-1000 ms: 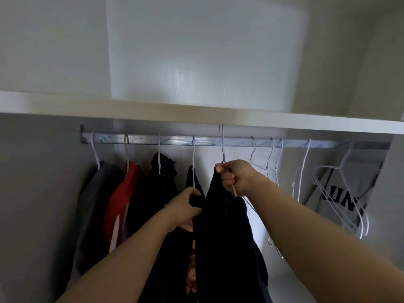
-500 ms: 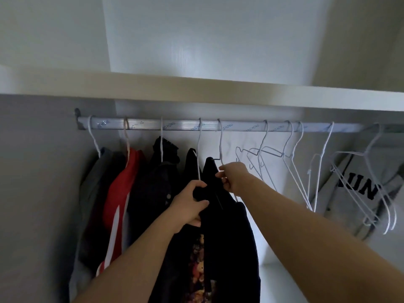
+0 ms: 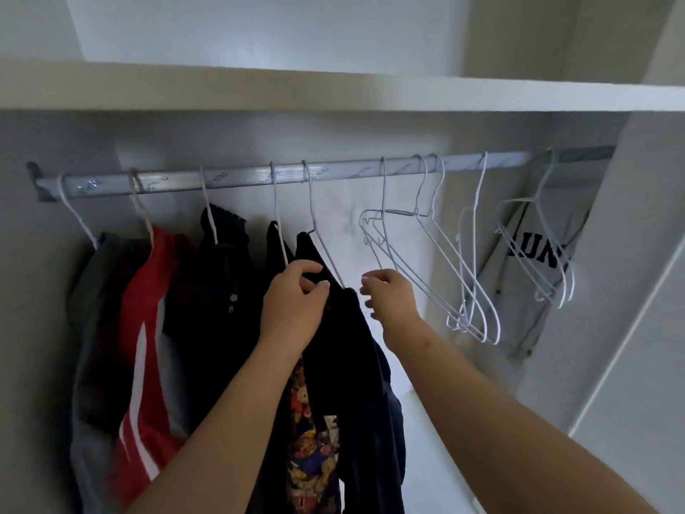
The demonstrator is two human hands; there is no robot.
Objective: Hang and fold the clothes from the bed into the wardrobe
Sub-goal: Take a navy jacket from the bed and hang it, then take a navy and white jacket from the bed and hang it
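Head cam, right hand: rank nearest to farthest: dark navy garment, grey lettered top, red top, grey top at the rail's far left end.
From the right hand, along the rail:
1. dark navy garment, immediately to its left.
2. grey lettered top, to its right, at the rail's right end behind empty hangers.
3. red top, well to the left.
4. grey top, far left end, beside the red one.

Spanning the upper frame: a wide white shelf board (image 3: 370, 94), just above a silvery metal rail with blue print (image 3: 352, 172). Centre right: empty white wire hangers (image 3: 463, 276), hooked on it and tilted. Far right: a grey garment with black letters (image 3: 537, 254) behind more hangers.
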